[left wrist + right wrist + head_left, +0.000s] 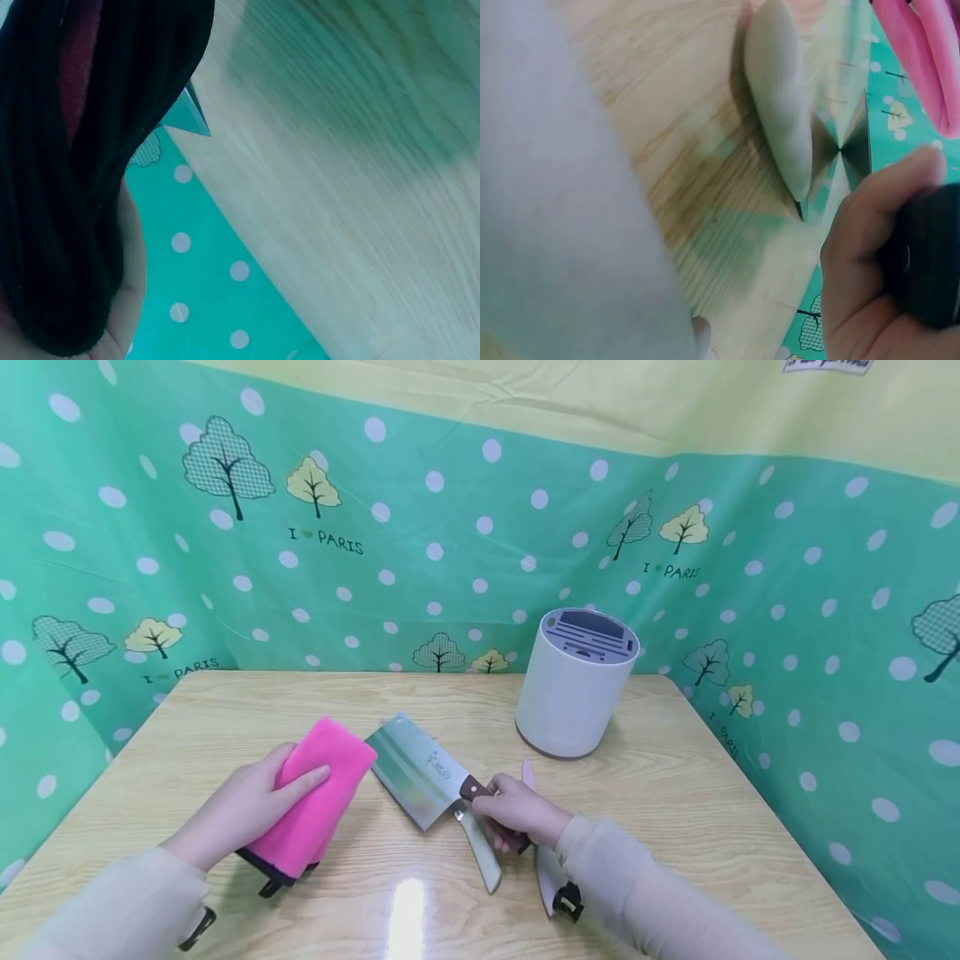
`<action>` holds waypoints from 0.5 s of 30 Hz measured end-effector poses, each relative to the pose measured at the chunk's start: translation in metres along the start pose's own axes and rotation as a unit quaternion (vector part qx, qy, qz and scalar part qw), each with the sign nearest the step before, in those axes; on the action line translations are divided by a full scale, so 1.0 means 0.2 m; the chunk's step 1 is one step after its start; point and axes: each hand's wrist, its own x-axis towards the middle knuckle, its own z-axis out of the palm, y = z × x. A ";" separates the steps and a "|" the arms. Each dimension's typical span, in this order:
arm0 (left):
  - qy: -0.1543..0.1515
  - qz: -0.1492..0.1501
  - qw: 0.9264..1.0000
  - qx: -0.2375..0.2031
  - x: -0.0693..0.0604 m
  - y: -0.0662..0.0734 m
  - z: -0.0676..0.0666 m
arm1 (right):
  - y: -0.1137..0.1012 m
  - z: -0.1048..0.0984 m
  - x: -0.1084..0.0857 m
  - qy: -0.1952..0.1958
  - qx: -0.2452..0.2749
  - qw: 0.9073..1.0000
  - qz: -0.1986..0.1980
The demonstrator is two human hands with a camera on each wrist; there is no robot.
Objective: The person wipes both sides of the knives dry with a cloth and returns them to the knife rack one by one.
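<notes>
Cleaver (422,770) in right hand (521,810) ("PARIS" backdrop (420,527) behind)

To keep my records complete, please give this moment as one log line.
left hand: holds pink cloth; right hand: grips cleaver handle; white knife block: stands on table

Camera Placement: Head and Wrists

Head view: above the table (675,793), facing forward and down. Left wrist view: close to dark fabric (142,82), tilted. Right wrist view: close to a dark handle (926,255). Head and right wrist views share the pink cloth (335,777) and pale handle (480,850).
</notes>
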 end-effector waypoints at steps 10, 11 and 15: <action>0.022 0.036 0.999 0.000 0.02 0.07 0.00 | -0.01 -0.01 0.00 0.004 -0.015 1.000 -0.027; 0.024 0.042 0.999 0.003 0.03 0.08 0.00 | -0.01 -0.01 -0.01 0.002 -0.014 0.999 -0.030; 0.035 0.066 0.997 0.019 0.03 0.13 -0.01 | -0.01 0.00 -0.01 -0.006 -0.007 0.999 -0.036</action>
